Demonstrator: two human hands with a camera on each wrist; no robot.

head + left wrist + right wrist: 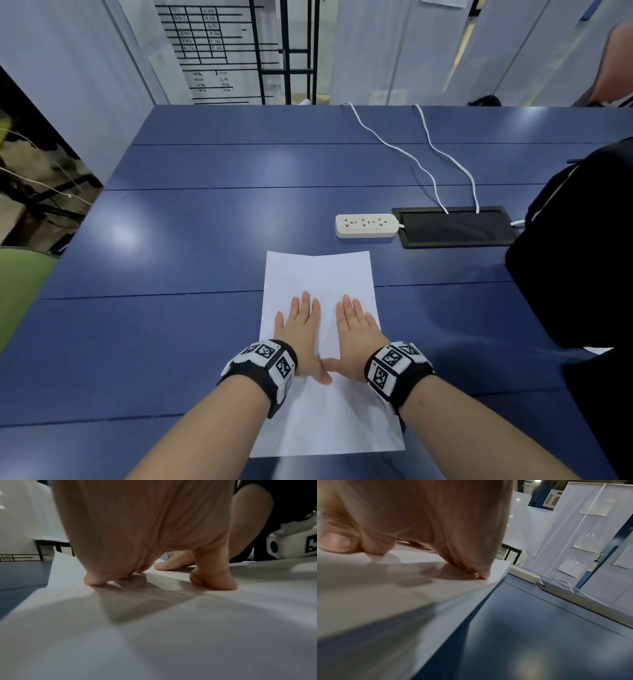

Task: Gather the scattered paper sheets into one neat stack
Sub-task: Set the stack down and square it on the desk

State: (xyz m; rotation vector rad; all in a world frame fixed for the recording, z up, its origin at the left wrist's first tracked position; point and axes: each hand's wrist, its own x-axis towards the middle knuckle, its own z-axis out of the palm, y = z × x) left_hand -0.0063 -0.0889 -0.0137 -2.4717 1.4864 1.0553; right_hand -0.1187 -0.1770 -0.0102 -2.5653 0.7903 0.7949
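Observation:
White paper sheets (318, 274) lie as one aligned stack on the blue table (205, 240), near its front edge. My left hand (301, 325) rests flat on the stack's left half, fingers straight. Beside it, my right hand (356, 325) lies flat on the right half, and the two thumbs touch at the middle. In the left wrist view the left hand (137, 534) presses its fingertips on the paper (154, 628). The right wrist view has the right hand (419, 520) pressing near the stack's right edge (494, 574), where several layered sheet edges show.
A white power strip (365, 225) and a black cable hatch (455, 226) sit just beyond the stack to the right, with two white cables (428, 150) running back. A black bag (579, 257) stands at the right edge. A green chair (17, 284) is at the left.

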